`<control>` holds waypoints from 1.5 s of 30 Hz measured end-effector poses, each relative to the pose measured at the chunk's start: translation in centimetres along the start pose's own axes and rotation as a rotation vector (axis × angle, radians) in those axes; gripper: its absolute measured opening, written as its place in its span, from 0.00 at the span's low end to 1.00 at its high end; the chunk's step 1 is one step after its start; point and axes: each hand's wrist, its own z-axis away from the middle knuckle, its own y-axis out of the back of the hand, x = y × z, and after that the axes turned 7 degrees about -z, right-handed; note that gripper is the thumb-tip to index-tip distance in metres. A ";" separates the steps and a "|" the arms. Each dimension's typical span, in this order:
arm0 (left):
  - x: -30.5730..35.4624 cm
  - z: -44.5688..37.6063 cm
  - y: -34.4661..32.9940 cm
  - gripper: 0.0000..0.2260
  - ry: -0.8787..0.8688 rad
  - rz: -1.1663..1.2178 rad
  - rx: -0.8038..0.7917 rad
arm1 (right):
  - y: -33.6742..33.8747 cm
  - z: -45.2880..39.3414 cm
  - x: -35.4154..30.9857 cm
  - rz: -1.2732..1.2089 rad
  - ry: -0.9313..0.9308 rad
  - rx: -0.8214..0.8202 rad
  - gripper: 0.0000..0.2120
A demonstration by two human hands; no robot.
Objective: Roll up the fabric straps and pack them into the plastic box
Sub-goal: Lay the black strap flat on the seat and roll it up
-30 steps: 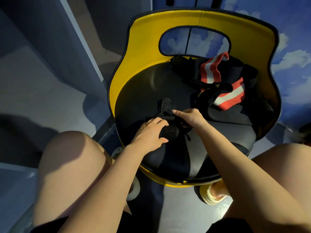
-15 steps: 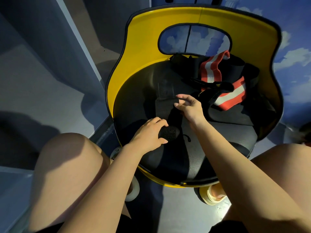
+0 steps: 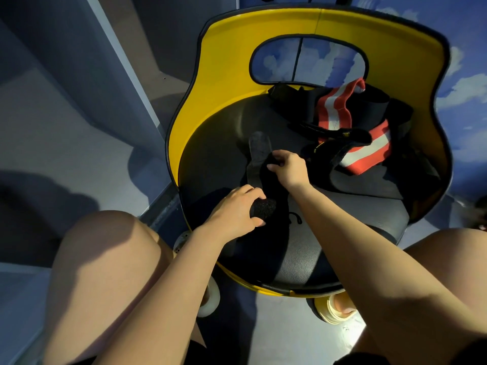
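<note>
Blue panelled walls painted with clouds surround a yellow-backed chair (image 3: 232, 61) whose black seat serves as the work surface. On that seat the person's left hand (image 3: 234, 212) curls its fingers round the rolled end (image 3: 263, 208) of a black fabric strap (image 3: 274, 180), pinning the coil against the cushion. Just beyond that grip, the right hand (image 3: 288, 167) pinches the strap's loose run between thumb and fingertips. Farther out from the right hand's pinch, the strap's grey hook-and-loop tail (image 3: 259, 147) lies flat on the seat.

To roll well, the left hand probably needs to keep the coil tight and square while the right hand feeds the loose length toward it under light tension, so the edges stack evenly and the tail ends up closing the roll. Slack or a skewed feed would likely give a cone that springs open.

Beyond and to the right of both grips lies a heap of unrolled straps, a red-and-white striped band (image 3: 366, 151) among black webbing (image 3: 342, 133). No plastic box appears in view, so what it holds cannot be told.
</note>
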 end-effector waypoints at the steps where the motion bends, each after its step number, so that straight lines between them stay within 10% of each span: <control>1: 0.0 0.0 0.0 0.21 0.001 0.002 -0.003 | -0.1 0.0 0.1 0.049 0.019 0.010 0.21; 7: -0.3 -0.3 0.0 0.20 0.007 0.037 -0.028 | 1.9 2.1 0.0 0.127 0.232 0.030 0.19; 16: -0.2 -0.6 0.4 0.24 0.041 0.048 -0.047 | 5.6 8.0 -1.9 0.428 0.445 -0.460 0.20; 30: -0.5 -3.9 2.9 0.29 0.075 -0.042 -0.285 | 4.8 9.0 1.5 0.501 0.633 -0.373 0.28; 45: -1.2 -2.6 0.4 0.29 -0.128 -0.434 0.182 | 5.7 4.5 0.2 0.303 0.349 -0.522 0.27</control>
